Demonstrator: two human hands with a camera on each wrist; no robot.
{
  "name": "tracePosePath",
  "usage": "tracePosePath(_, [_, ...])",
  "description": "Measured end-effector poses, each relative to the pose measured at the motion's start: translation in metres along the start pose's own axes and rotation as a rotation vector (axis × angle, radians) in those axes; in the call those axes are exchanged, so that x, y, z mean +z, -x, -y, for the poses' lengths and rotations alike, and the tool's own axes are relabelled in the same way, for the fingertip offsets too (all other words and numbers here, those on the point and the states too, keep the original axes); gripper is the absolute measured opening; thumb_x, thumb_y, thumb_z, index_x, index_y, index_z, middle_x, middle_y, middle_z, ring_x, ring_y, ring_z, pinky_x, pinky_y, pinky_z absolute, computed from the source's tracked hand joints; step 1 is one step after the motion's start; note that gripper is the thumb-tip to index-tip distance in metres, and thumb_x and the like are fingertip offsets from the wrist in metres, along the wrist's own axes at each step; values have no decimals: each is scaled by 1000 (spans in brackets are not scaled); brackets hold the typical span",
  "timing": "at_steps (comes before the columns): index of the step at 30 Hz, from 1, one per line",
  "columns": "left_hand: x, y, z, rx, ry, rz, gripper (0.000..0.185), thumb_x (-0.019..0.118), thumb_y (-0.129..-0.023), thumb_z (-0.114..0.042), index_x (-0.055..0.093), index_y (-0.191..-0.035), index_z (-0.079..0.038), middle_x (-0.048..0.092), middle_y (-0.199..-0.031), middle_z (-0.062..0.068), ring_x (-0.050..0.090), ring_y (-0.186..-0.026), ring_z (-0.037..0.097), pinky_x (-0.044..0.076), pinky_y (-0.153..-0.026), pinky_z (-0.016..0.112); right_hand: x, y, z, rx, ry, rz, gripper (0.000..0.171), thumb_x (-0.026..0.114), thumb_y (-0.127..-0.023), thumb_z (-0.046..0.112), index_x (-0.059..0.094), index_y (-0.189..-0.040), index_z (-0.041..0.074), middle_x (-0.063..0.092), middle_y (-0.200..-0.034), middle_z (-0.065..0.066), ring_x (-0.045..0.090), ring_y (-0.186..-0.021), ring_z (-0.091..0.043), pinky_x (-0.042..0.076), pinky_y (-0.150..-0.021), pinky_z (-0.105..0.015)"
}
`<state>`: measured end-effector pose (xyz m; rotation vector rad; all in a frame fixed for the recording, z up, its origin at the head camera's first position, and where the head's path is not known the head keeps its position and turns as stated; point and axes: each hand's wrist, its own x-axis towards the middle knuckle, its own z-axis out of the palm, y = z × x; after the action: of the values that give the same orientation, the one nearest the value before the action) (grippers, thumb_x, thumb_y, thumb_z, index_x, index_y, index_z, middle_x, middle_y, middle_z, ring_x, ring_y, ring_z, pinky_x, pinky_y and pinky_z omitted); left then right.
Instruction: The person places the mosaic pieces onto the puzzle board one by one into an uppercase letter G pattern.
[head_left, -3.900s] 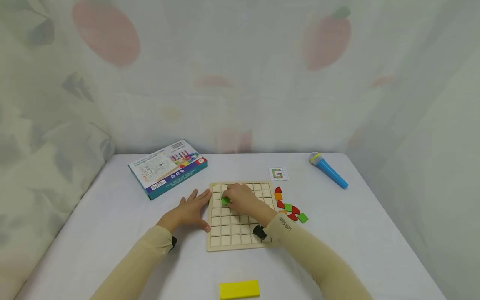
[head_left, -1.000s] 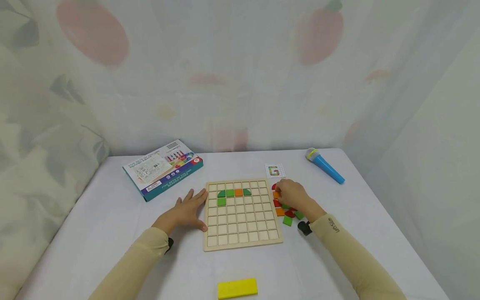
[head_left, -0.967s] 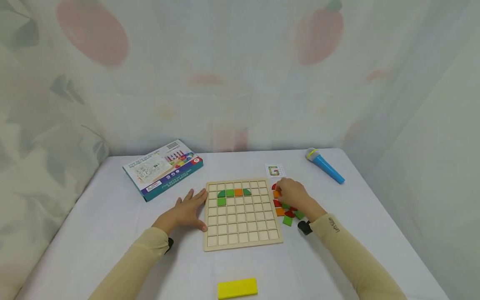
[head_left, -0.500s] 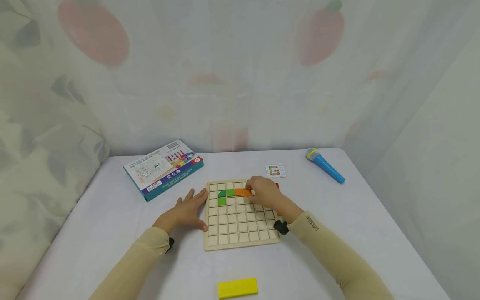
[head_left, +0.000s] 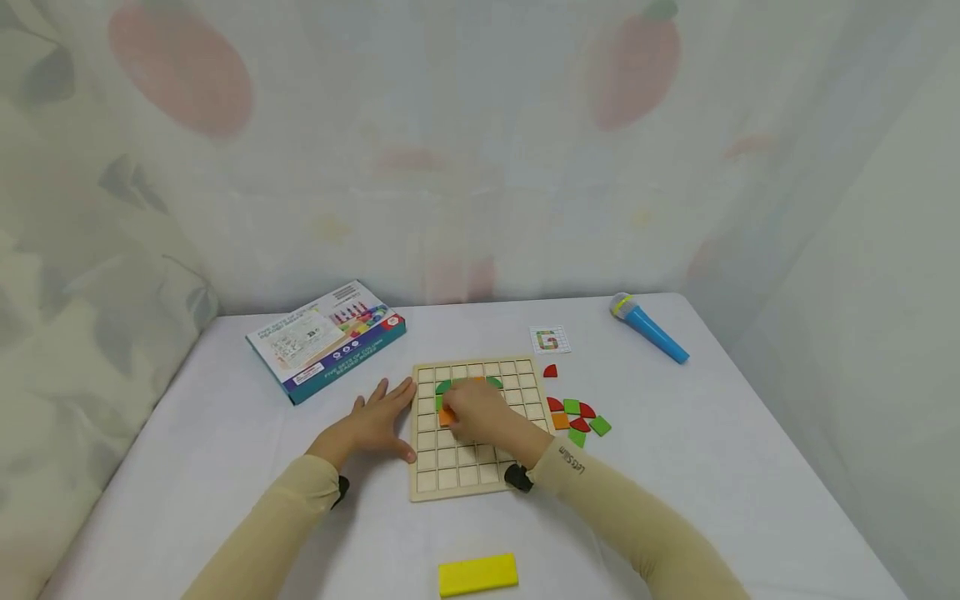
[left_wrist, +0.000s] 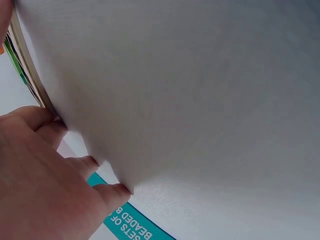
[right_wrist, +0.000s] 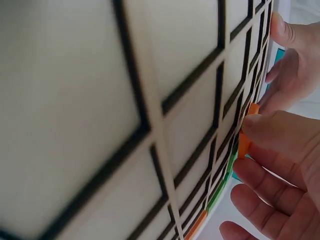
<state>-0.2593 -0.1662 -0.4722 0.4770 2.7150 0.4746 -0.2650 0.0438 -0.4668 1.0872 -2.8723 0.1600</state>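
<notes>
The wooden grid board lies flat on the table. My right hand pinches an orange square tile between thumb and fingers, at a cell near the board's left side. In the right wrist view the orange tile stands tilted against the grid. Just beyond it are a green square tile and a green rounded corner tile; my hand partly covers that upper row. Another green rounded tile ends the row. With fingers spread, my left hand touches the board's left edge.
Several loose red, green and orange tiles lie right of the board. Behind them is a small pattern card showing a G. A boxed set sits back left, a blue toy microphone back right, a yellow block in front.
My right hand picked up the orange tile from the loose pieces, passed over the upper row's right end, and moved left and nearer across the board. The left hand stays put.
</notes>
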Motion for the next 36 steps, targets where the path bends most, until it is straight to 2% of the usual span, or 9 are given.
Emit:
tracePosePath(5, [-1,0,-1,9,0,1,121,80,-53,-55,18,-149,-15,8,-155,3,-4,-139,39,0,-101,69,-2,1,6,15,-6,24,7,71,-80,25,68,-84,19,53,-78,10,46,-70,-7,41,-59,-22])
tracePosePath(15, [1,0,0,36,-7,-7,121,81,-54,-54,18,-148,-11,10,-155,6,-1,-138,43,3,-99,71,-3,5,9,6,59,12,12,71,-81,29,71,-90,21,58,-84,9,54,-76,-6,47,-64,-22])
tracePosePath(18, [2,0,0,32,-2,-3,121,81,-53,-54,18,-148,-11,10,-155,6,-1,-138,43,3,-99,71,-2,7,7,-1,43,5,12,71,-81,28,71,-91,21,59,-84,9,54,-75,-6,47,-63,-21])
tracePosePath(21, [3,0,1,29,-7,-3,122,81,-53,-54,18,-148,-11,11,-155,7,0,-138,44,4,-99,71,-7,13,2,16,2,2,17,70,-82,26,71,-98,20,61,-91,7,57,-80,-8,49,-67,-24])
tracePosePath(25, [3,-2,2,25,-24,-8,123,81,-52,-55,18,-148,-12,10,-155,6,-1,-138,42,4,-100,71,-21,30,-17,71,-68,-30,27,70,-82,24,68,-108,16,63,-103,3,59,-92,-14,51,-74,-28])
tracePosePath(31, [2,-2,2,25,-29,-12,123,81,-52,-55,18,-148,-11,10,-155,6,-2,-138,43,3,-99,71,-31,70,-64,131,-131,-139,29,75,-77,16,69,-105,9,64,-100,-2,60,-91,-17,52,-70,-28])
tracePosePath(36, [2,-2,3,29,-16,-13,124,81,-51,-55,18,-148,-10,10,-155,8,-3,-137,43,2,-99,71,-33,99,-94,302,-130,-97,28,75,-77,18,69,-103,10,64,-95,-1,59,-87,-17,52,-72,-30])
